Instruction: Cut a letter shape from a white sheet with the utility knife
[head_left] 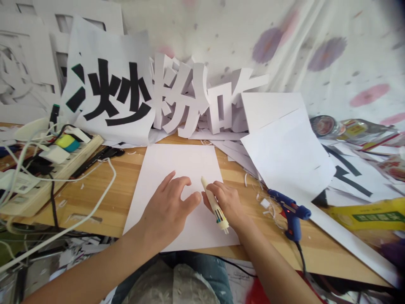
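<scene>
A blank white sheet (180,160) lies on the wooden table in front of me. Over its left half is my left hand (172,204), fingers apart and curved, holding nothing. My right hand (226,200) grips a thick cream multicolour pen (215,207) above the sheet's right side. The pen's tip points away from me, and its coloured sliders face up near the back end. Whether either hand touches the sheet I cannot tell.
Cut white letter shapes (186,93) and a sheet with black characters (115,90) stand at the back. A loaded power strip (53,169) and white cables lie left. To the right are a blue glue gun (291,213), white boards (291,156), a bottle (363,128) and a yellow packet (370,215).
</scene>
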Demonstrator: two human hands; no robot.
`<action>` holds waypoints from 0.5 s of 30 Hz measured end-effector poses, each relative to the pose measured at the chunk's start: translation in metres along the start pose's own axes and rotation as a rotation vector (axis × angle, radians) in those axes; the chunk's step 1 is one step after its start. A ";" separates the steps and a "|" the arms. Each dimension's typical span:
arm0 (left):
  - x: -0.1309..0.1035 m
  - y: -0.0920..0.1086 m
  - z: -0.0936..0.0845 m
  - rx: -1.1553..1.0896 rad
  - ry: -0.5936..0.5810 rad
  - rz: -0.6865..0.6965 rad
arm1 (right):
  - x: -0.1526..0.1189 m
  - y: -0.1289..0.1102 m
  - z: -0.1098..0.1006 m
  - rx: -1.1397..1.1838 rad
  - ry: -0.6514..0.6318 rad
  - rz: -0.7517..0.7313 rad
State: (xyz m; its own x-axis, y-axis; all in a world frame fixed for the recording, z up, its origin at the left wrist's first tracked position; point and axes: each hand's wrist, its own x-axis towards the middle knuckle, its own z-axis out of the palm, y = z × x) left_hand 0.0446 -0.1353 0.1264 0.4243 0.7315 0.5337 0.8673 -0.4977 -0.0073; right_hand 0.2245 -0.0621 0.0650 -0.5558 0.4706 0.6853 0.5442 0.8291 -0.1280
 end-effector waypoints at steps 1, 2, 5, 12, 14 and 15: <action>0.000 0.000 -0.001 0.010 -0.003 0.008 | -0.002 0.002 0.002 0.004 0.003 0.016; 0.000 0.001 -0.001 0.019 -0.005 0.014 | -0.004 0.003 0.003 0.005 0.009 0.034; 0.000 0.001 0.000 0.034 -0.009 0.023 | -0.010 0.008 0.008 0.002 0.021 0.077; 0.000 0.004 -0.005 0.033 0.015 0.056 | -0.015 0.015 0.011 0.051 0.011 0.168; 0.002 0.010 -0.020 -0.011 0.043 0.077 | -0.016 0.016 0.011 0.065 0.015 0.208; 0.002 0.014 -0.030 -0.051 0.058 0.081 | -0.017 0.017 0.011 0.071 0.011 0.242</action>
State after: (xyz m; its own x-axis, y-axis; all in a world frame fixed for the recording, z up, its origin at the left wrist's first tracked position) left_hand 0.0496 -0.1544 0.1530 0.4752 0.6609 0.5809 0.8161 -0.5778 -0.0101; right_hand 0.2360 -0.0526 0.0430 -0.4076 0.6550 0.6362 0.6152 0.7119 -0.3388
